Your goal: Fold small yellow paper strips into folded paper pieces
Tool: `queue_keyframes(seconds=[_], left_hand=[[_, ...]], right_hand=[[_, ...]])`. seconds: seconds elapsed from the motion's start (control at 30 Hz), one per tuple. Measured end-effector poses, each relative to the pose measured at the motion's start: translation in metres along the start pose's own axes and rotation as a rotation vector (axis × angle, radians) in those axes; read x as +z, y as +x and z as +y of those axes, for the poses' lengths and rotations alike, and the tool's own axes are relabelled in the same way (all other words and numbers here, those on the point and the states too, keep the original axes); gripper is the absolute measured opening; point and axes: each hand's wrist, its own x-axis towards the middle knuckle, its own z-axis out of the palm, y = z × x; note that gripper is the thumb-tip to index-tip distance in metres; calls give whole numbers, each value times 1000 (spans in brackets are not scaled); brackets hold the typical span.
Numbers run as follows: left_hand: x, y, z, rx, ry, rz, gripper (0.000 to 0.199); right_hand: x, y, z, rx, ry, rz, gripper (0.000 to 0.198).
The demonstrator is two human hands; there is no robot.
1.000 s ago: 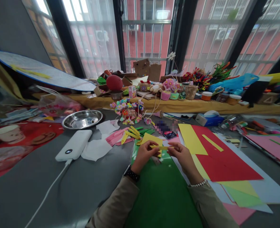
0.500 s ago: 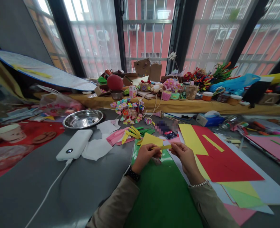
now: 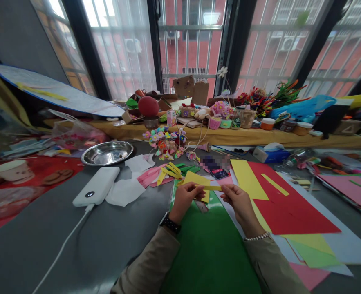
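**Yellow strip (image 3: 212, 188) pinched at both ends**

The left hand (image 3: 186, 198) grips one end of the strip between thumb and fingers; the right hand (image 3: 236, 201) pinches the other. The strip spans the gap, nearly level, above the far part of the green mat (image 3: 214, 249). Holding both ends probably keeps the narrow paper straight and lets the fingers work along it. The mat likely lies there to give a smooth surface underneath. Folded strips (image 3: 170, 171) sit just beyond the left hand, perhaps to keep them within reach, and a loose strip (image 3: 274, 184) rests on the red sheet (image 3: 297, 214) to the right.

The fingers cover the strip's ends, so any crease there is hidden. The left hand overlaps part of the yellow sheet (image 3: 195, 178); whether the strip touches that sheet cannot be told. A pixelated patch hides whatever is beside the phone (image 3: 219, 174). The power bank's (image 3: 97, 188) cable (image 3: 66, 239) runs out at the bottom edge.
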Motion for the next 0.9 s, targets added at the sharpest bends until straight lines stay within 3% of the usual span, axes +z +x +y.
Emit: queue_keyframes(seconds=[0.23,0.43,0.7,0.8,0.9], left_hand=[[-1,1,1,-6,-7,36,23],[-6,5,-1,3,-40,107,25],[-16,13,-5,129,-207,421,28],[-16,13,-4,136,-242,390,45],[-14,11,-6,163,-125,339,52]], right_hand=[[0,-1,-1,5,-5,-13,22],[-7,5,-4,8,32,55,23],[-2,0,-1,-30,-68,-30,21],[-3,1,1,-31,-85,-53,21],[-4,2,2,-31,-97,-75,21]])
